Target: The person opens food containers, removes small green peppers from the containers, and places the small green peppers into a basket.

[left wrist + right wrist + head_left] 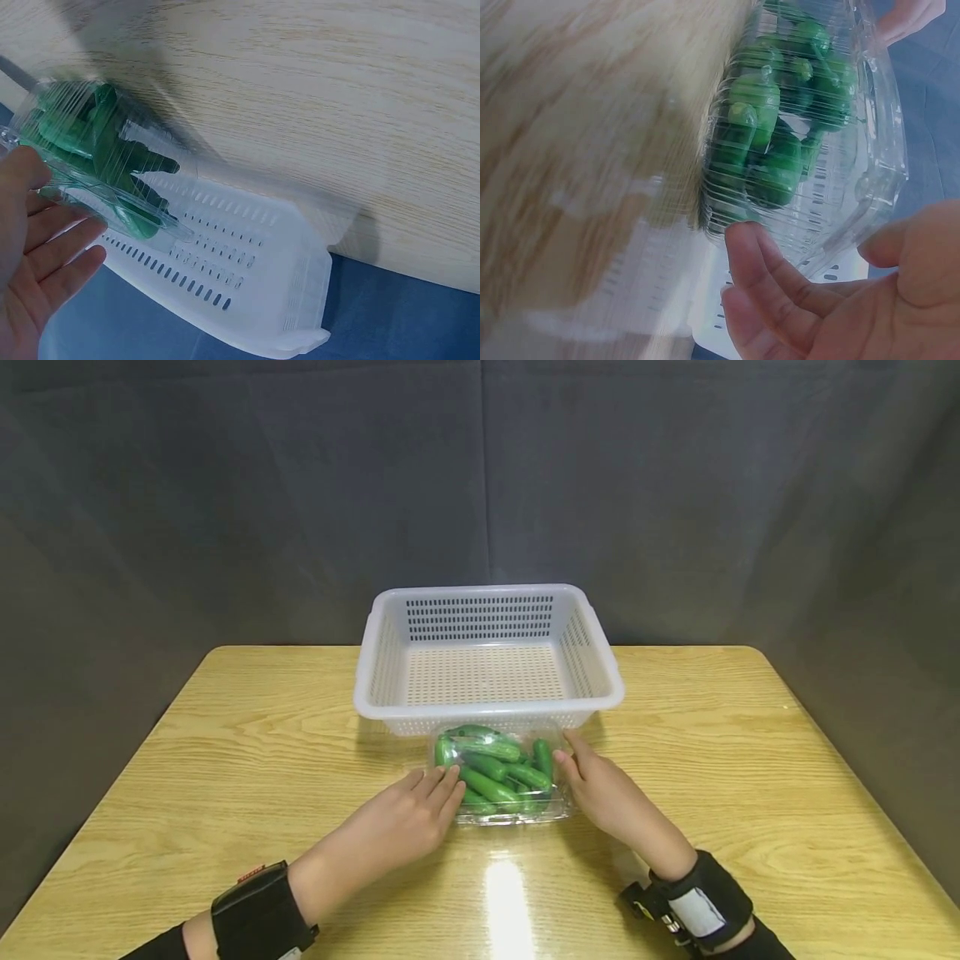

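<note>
Clear plastic box, thin, glossy, ribbed walls w/ flanged rim, sits approx. centre of the head frame, just below mid-height. Inside: green cucumbers, smooth, stubby, round-ended, piled at odd angles.

Box is btwn my two hands. L hand is at its left end: fingers nearly straight, slightly spread, tips over the lid's near-left corner; in the left wrist view my thumb's by the rim. R hand is at the right end: fingers relaxed, slightly bent, alongside the end wall, thumb apart from them by the rim. Neither's curled tight round it. Can't tell if the base touches the wood.

Directly above the box in the head frame: white basket, rigid plastic, rounded corners, slotted walls & floor; its near side is partly behind the box. Both are over the table, yellowish wood-grain, shiny, w/ bright glare lower centre. Dk grey cloth, matte w/ a vertical crease, fills the upper frame. Black strap on each wrist, bottom L & R.
</note>
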Demonstrator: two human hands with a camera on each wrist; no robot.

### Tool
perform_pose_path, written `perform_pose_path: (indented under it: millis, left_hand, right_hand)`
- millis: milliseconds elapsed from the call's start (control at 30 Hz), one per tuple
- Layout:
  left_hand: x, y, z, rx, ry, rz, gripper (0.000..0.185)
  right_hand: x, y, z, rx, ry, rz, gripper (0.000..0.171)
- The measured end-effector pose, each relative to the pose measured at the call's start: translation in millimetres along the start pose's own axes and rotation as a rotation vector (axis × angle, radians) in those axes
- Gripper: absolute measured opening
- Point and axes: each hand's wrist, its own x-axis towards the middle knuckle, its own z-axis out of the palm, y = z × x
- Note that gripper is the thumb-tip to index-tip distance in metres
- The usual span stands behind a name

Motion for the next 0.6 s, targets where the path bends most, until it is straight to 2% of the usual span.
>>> perform_pose_path:
  millis: [300, 467, 600]
  left_hand:
    - [0.2, -1.5, -0.4, -0.059, 0.024, -0.032, 0.034]
    - [-2.1, -2.3, 3.6, -0.109, 0.086, -0.062, 0.035]
    - [-3.8, -2.4, 6.4, -0.19, 0.138, -0.113, 0.035]
  right_hand:
    - [-0.7, 0.1, 0.5, -0.014, 0.0, 0.001, 0.056]
    - [-1.0, 0.7, 1.3, -0.022, 0.012, -0.012, 0.055]
    - [-0.1, 2.1, -0.1, 0.002, 0.012, 0.005, 0.056]
